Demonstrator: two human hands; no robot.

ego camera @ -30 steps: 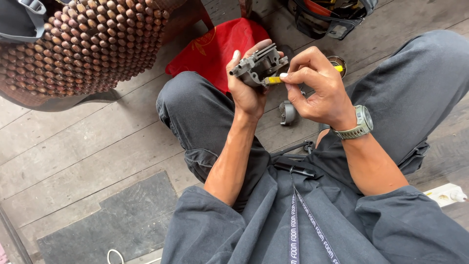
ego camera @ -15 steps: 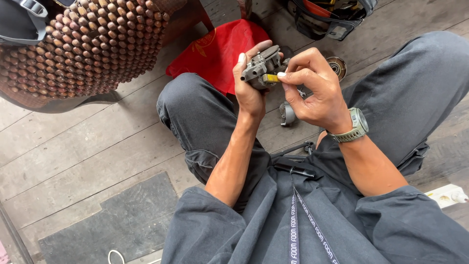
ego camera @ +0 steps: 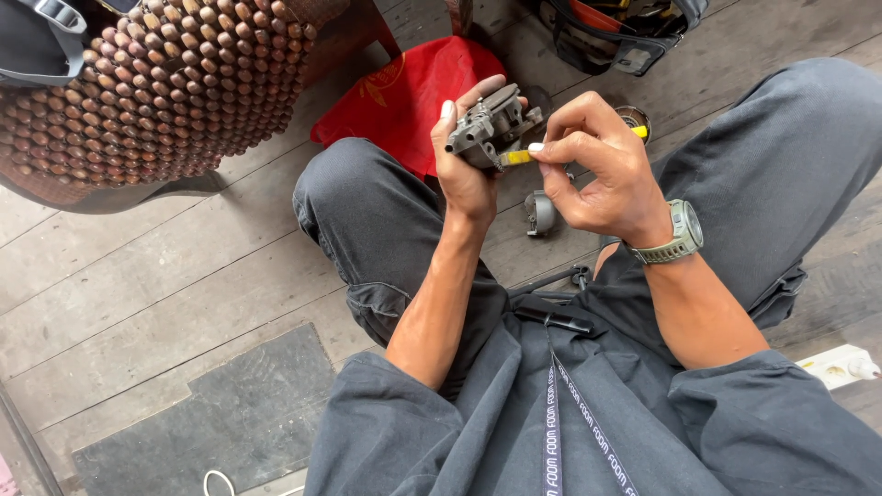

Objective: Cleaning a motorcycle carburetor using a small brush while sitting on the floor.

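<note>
Above the lap, between the knees, our left hand [ego camera: 464, 170] is clamped around a grey metal part [ego camera: 489, 129], fingers wrapped behind it, held up off the wooden floor [ego camera: 138, 294]. Our right hand [ego camera: 597, 170] pinches a yellow-handled tool [ego camera: 516, 157], tip touching the part's lower edge. Near below lies a small round metal piece [ego camera: 540, 211]. A red cloth [ego camera: 404, 96] sits behind, beaded seat cover [ego camera: 165, 92] at left.
</note>
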